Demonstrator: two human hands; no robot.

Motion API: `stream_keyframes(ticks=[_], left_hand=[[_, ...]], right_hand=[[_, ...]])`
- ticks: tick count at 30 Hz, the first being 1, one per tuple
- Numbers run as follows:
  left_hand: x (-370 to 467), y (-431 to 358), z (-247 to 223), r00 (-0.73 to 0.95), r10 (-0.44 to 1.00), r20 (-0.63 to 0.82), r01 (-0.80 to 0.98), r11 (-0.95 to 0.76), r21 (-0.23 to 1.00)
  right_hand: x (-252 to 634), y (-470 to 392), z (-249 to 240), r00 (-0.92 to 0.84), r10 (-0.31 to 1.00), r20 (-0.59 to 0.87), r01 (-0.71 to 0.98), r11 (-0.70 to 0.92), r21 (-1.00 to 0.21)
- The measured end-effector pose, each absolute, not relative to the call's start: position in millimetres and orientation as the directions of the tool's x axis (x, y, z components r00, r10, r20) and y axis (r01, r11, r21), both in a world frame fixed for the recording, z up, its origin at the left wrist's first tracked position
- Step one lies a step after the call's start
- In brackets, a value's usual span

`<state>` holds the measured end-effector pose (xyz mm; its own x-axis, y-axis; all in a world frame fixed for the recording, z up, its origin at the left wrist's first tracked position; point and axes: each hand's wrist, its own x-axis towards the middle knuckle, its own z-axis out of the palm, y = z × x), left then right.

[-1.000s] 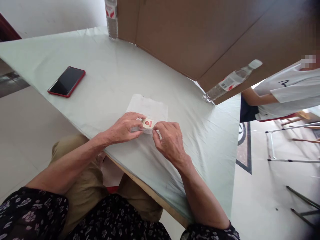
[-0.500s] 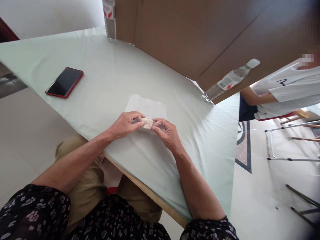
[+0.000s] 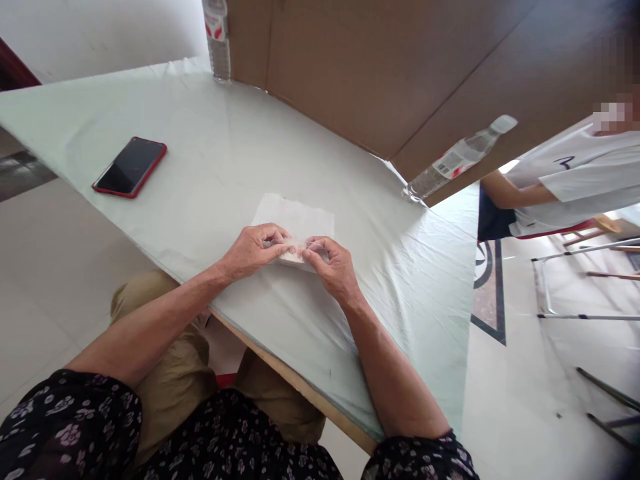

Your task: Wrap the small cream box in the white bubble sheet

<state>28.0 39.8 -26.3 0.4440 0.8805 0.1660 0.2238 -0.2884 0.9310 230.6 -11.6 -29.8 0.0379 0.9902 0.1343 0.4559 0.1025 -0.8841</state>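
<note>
Between my two hands is a small whitish piece [image 3: 295,252], thin and partly see-through, with pinkish spots near my thumbs. My left hand [image 3: 257,250] pinches its left end between thumb and fingers. At its right end my right hand [image 3: 330,263] does the same. Both hands are just above a white paper sheet [image 3: 295,215] lying on the table, and they cover its near edge. What exactly the piece is cannot be made out.
A phone with a red case [image 3: 131,167] lies at the left on the cloth-covered table [image 3: 200,147]. A brown board [image 3: 350,73] stands behind, with one bottle [image 3: 219,47] at its left and another [image 3: 457,160] at its right. A person in white [image 3: 575,173] is at the right.
The piece between my fingertips looks folded or turned a little, and pinkish spots now show near my thumbs. My hands have barely moved.
</note>
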Motion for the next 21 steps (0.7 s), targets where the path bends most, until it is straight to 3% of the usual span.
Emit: stream_keyframes(ticks=[15,18,21], left_hand=[[28.5,45.9,-28.2,0.450,0.892,0.040,0.265,-0.176,0.948],[28.7,46.5,-27.9,0.446,0.895,0.019,0.279,-0.159,0.947],[29.2,46.6,-27.6,0.450,0.893,0.025,0.274,-0.164,0.948]], right_hand=[[235.4,-9.1,-34.0,0.067,0.995,0.079,0.443,0.041,-0.896],[239.3,-8.2,-32.0,0.146,0.978,0.151,0.599,0.034,-0.800],[237.0,-13.3,-22.1,0.141,0.914,0.380,0.801,0.120,-0.587]])
